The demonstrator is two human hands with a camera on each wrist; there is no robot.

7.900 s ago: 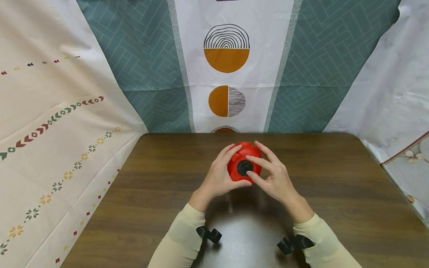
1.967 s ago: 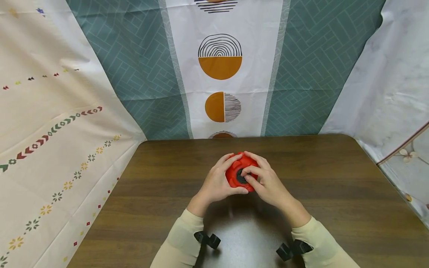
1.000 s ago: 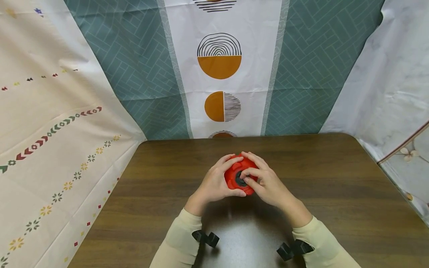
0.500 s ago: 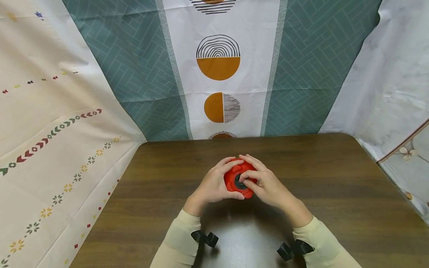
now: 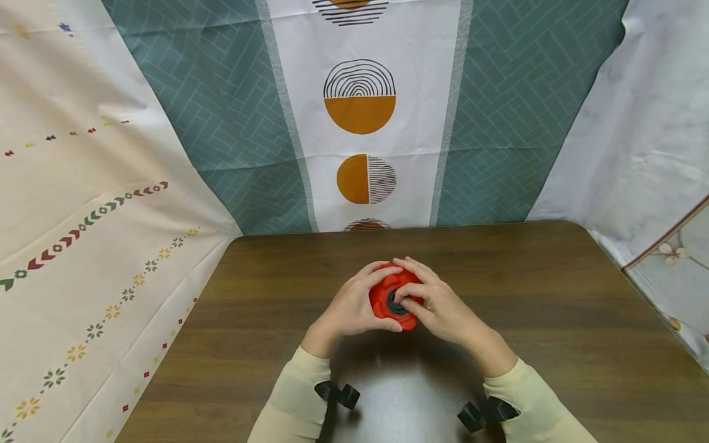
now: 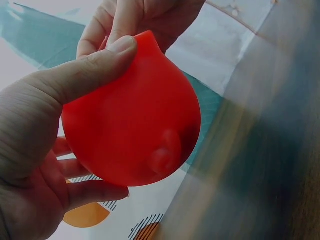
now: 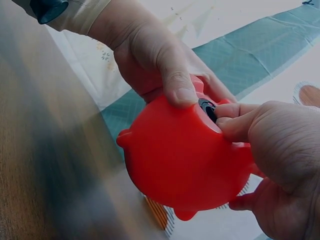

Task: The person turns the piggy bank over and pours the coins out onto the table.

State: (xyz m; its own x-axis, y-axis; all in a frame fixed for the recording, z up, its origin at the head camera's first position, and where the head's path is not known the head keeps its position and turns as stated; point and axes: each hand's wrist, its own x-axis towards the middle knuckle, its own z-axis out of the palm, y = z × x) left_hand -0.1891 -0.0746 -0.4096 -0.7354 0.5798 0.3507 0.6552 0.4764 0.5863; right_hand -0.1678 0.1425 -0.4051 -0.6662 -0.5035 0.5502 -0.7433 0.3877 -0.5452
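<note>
A round, shiny red piggy bank [image 5: 380, 296] with small stubby bumps is held up above the table, its underside turned toward the head camera. Set in that underside is a black plug [image 7: 206, 106]. My left hand [image 5: 350, 306] grips the bank from the left, thumb on the near side and fingers around the far side. With thumb and index finger, my right hand [image 5: 450, 311] pinches at the black plug, partly covering it; its other fingers rest against the bank's right side. The smooth red body [image 6: 132, 117] fills the middle of the left wrist view.
Below the hands lies a brown wooden table [image 5: 554, 295]. A green and white patterned cloth [image 5: 498, 123] hangs behind its far edge, with a cream cloth [image 5: 83, 246] on the left and a whitish one [image 5: 637, 154] on the right. Black wrist mounts sit on both sleeves.
Over the last seconds the piggy bank and both hands have come slightly nearer and leftward. The right fingers, spread over the plug at first, now pinch at it, and the plug looks turned.
</note>
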